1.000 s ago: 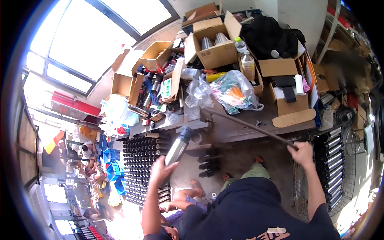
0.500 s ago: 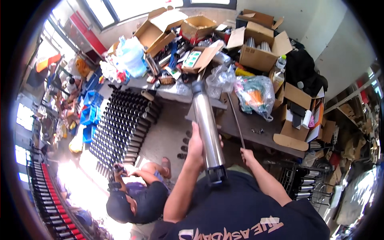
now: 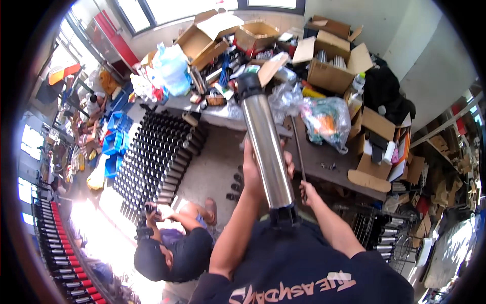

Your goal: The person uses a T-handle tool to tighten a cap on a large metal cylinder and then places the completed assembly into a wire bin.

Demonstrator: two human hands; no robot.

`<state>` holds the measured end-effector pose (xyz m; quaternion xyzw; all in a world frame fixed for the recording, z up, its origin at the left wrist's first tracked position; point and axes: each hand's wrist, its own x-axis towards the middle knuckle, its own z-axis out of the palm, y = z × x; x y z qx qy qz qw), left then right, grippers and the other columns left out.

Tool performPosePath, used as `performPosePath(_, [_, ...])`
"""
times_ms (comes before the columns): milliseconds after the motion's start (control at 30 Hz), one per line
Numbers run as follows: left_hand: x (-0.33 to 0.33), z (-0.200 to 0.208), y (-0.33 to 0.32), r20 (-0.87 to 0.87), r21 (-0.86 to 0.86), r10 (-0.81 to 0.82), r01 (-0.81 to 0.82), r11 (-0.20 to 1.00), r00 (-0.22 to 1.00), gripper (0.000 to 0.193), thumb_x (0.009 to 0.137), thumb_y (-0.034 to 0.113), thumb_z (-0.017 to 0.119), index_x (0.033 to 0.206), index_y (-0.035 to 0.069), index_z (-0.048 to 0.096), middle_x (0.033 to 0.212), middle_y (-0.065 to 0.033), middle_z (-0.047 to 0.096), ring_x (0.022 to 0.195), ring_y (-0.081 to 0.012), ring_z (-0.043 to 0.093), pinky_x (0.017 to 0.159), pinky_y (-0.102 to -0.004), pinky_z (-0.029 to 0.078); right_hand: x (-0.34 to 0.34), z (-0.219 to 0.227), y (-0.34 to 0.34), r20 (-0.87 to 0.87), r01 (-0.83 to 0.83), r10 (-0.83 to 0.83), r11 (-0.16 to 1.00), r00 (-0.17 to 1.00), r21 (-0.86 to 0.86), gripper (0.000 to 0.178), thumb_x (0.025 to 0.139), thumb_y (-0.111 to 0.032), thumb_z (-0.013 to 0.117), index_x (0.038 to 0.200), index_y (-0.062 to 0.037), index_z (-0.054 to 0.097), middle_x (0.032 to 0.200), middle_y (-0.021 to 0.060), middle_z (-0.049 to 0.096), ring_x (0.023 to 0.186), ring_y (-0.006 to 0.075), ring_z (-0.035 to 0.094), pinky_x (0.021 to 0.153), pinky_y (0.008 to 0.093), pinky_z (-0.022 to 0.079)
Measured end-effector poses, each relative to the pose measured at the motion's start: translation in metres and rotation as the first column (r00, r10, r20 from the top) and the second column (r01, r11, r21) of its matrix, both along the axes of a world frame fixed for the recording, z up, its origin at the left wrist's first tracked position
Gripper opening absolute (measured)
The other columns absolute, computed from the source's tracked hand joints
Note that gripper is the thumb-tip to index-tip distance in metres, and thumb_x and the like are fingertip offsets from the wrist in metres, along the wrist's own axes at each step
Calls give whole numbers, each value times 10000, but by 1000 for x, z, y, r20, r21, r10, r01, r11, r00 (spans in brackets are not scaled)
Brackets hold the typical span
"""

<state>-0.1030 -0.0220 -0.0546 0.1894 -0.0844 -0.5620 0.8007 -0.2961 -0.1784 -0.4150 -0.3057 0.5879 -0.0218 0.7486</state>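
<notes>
steel tube (image 3: 265,144) now sits higher in left hand's (image 3: 258,175) grip, nearer the camera.

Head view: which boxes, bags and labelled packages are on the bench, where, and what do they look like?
Open brown carton: bench rear, holding silvery tubes.
Brown carton: far back, flaps open.
Clear plastic bag: bench middle, orange and green contents.
Green-and-white flat pack: left of the steel cylinder's cap.
Tan box: right end, holding a white roll.

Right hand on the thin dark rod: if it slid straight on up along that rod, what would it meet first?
Probably the dark workbench edge, which the rod crosses just past the right hand; the clear plastic bags lie farther along. Depth is unclear.
</notes>
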Motion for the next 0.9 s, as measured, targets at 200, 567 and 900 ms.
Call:
performPosePath(200, [-5, 2, 23, 482, 360, 153, -354, 863, 863, 685, 1056, 590, 252, 1259, -2, 529, 979, -175, 663, 841, -271, 684, 743, -398, 588, 14, 11, -11, -22, -28, 27, 1000, 999, -9, 310, 870, -543, 667, 828, -262, 543, 701, -82, 491, 616, 103, 484, 580, 363, 323])
performPosePath(567, [-5, -78, 36, -6, 295, 60, -56, 954, 998, 762, 966, 737, 329, 1143, 27, 541, 882, -132, 649, 727, -265, 687, 671, -422, 604, 9, 19, -12, 9, 4, -4, 998, 1000, 68, 338, 868, -553, 661, 868, -221, 598, 771, -54, 573, 723, 123, 546, 780, 448, 438])
performPosePath(900, [0, -46, 32, -215, -212, 99, -146, 966, 972, 779, 968, 716, 305, 1323, 45, 479, 823, -125, 560, 635, -247, 574, 582, -418, 508, 7, 21, 1, 103, -37, 32, 998, 994, 44, 598, 877, -579, 632, 1287, -150, 554, 1352, 33, 524, 1221, 196, 470, 994, 532, 410])
